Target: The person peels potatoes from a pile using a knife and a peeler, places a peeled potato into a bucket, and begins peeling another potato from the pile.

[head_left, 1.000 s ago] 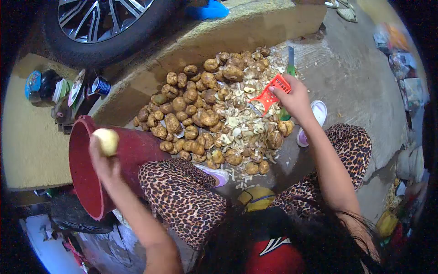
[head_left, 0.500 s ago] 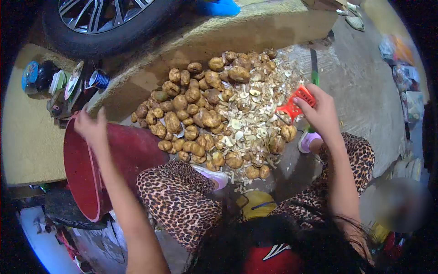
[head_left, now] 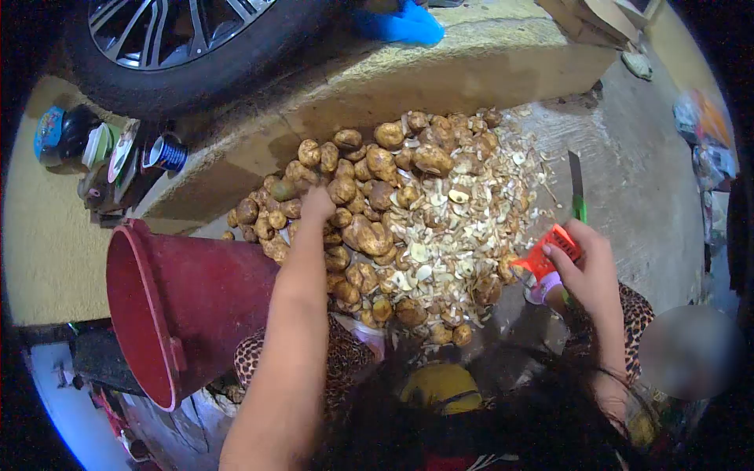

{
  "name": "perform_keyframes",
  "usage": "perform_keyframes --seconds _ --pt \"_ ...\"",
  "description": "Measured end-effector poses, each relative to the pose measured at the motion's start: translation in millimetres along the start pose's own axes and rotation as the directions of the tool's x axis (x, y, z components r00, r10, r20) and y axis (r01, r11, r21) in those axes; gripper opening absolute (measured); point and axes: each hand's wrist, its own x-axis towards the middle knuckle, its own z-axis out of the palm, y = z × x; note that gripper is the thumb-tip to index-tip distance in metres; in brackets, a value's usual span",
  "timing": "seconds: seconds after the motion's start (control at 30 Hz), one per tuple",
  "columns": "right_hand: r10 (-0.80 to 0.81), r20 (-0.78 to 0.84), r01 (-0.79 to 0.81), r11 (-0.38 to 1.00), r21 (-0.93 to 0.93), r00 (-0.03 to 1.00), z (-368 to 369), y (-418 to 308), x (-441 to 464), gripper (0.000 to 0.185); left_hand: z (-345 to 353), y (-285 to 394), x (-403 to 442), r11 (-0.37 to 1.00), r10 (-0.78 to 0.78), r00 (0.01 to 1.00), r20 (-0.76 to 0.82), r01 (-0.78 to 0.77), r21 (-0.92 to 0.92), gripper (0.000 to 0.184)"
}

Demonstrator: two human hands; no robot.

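Peelings (head_left: 444, 239) heaped right, many potatoes (head_left: 366, 234) left, unpeeled. Right hand (head_left: 591, 265) grips peeler (head_left: 540, 261); left hand (head_left: 317, 206) in pile, fingers hidden, can't tell.

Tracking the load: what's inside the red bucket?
Only the inner wall of the red bucket shows; its near side hides the bottom, so any contents there cannot be seen.

The left hand (head_left: 318, 206) is among potatoes (head_left: 382, 166); the right hand (head_left: 591, 263) holds an orange peeler (head_left: 550, 250).
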Motion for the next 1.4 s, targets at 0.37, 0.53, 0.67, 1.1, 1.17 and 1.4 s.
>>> perform_keyframes --seconds 0.37,0.53,0.67,1.1,1.17,1.4 --pt "0.050 0.159 -0.040 0.997 -0.063 0.986 18 -13 4 0.022 38 -27 -44 0.947 -0.274 0.956 0.104 0.287 -0.144 0.060" --pt "0.056 0.170 -0.037 0.993 -0.112 0.984 29 -7 2 0.022 38 -23 -21 0.955 -0.228 0.973 -0.042 0.215 -0.202 0.070" --pt "0.049 0.180 -0.019 0.986 -0.163 0.982 34 -7 2 0.024 87 -51 21 0.927 -0.268 0.963 0.002 0.259 -0.270 0.067" --pt "0.127 0.231 -0.080 0.976 -0.204 0.965 40 -17 7 0.024 62 -22 39 -0.497 -0.524 0.772 0.360 0.066 -0.865 0.025" --pt "0.116 0.241 -0.065 0.975 -0.211 0.964 39 -16 8 0.024 29 3 18 -0.169 -0.638 0.702 0.317 0.274 -0.947 0.025" --pt "0.091 0.237 -0.047 0.981 -0.186 0.967 39 -13 9 0.023 -20 29 -8 0.766 -0.556 0.671 -0.490 0.185 -0.616 0.064"
